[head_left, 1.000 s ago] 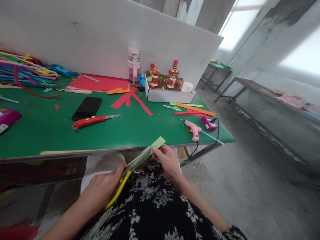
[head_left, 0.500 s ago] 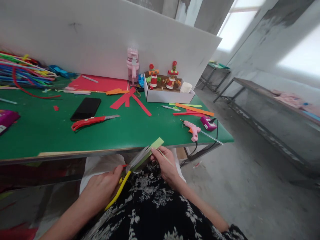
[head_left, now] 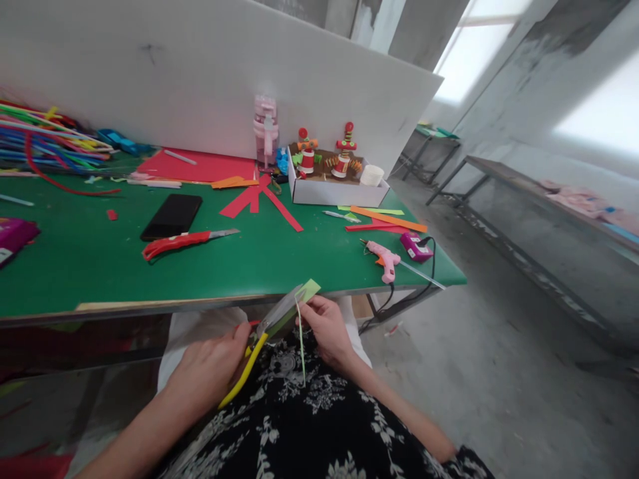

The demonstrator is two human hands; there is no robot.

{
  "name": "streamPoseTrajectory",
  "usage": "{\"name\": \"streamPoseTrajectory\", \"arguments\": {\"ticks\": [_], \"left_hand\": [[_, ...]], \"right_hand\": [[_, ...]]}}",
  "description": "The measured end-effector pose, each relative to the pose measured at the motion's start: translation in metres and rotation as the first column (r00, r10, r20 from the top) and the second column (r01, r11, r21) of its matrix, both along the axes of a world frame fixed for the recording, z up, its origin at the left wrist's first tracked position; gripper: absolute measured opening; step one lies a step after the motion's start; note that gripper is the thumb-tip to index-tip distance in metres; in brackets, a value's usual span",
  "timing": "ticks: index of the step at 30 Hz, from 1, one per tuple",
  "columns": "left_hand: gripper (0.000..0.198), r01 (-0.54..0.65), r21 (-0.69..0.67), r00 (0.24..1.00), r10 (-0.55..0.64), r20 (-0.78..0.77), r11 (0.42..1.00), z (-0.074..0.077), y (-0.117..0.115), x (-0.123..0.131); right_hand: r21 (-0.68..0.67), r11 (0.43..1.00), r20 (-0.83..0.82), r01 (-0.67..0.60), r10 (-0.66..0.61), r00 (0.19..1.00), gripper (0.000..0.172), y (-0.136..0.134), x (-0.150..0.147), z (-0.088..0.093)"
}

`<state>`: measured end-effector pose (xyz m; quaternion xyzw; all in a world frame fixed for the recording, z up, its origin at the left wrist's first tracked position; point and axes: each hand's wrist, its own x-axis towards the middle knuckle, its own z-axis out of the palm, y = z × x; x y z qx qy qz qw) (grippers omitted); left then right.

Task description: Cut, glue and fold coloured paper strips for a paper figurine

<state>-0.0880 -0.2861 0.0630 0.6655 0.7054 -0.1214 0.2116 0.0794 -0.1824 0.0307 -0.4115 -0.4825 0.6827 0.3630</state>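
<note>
By the front edge of the green table [head_left: 279,266], the left hand [head_left: 212,362] grips yellow-handled scissors [head_left: 280,311]; the right hand [head_left: 327,329] pinches a light-green paper strip [head_left: 310,289], a thin sliver [head_left: 302,349] dangling; a slip could nick that close hand or skew the cut.

Yellow-handled scissors [head_left: 258,347] slant along pale green paper [head_left: 310,289].
</note>
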Motion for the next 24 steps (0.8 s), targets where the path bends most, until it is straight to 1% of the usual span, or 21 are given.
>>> {"name": "streamPoseTrajectory", "arguments": {"ticks": [4, 6, 10, 14, 24], "left_hand": [[0.044, -0.001, 0.015, 1.000, 0.001, -0.022, 1.000, 0.0001, 0.0008, 0.0009], [0.044, 0.002, 0.013, 1.000, -0.002, -0.029, 1.000, 0.0015, 0.0018, 0.0016], [0.044, -0.009, -0.018, 1.000, 0.009, -0.011, 1.000, 0.0045, 0.0042, 0.0040], [0.043, -0.016, -0.024, 1.000, 0.017, 0.022, 1.000, 0.0052, 0.0048, 0.0057], [0.046, -0.013, -0.004, 0.999, 0.014, 0.050, 1.000, -0.0001, 0.0038, 0.0053]], "right_hand": [[0.052, 0.999, 0.029, 0.008, -0.010, 1.000, 0.029, -0.0003, 0.0011, 0.0000], [0.058, 0.998, 0.030, 0.002, -0.004, 1.000, 0.029, -0.0011, 0.0008, 0.0011], [0.000, 1.000, 0.020, -0.019, 0.019, 1.000, 0.035, -0.0025, -0.0011, 0.0032], [-0.045, 0.999, -0.003, -0.010, 0.010, 1.000, 0.036, -0.0028, -0.0024, 0.0031], [-0.087, 0.996, -0.055, -0.029, 0.024, 0.998, 0.036, -0.0047, -0.0029, 0.0018]]}}
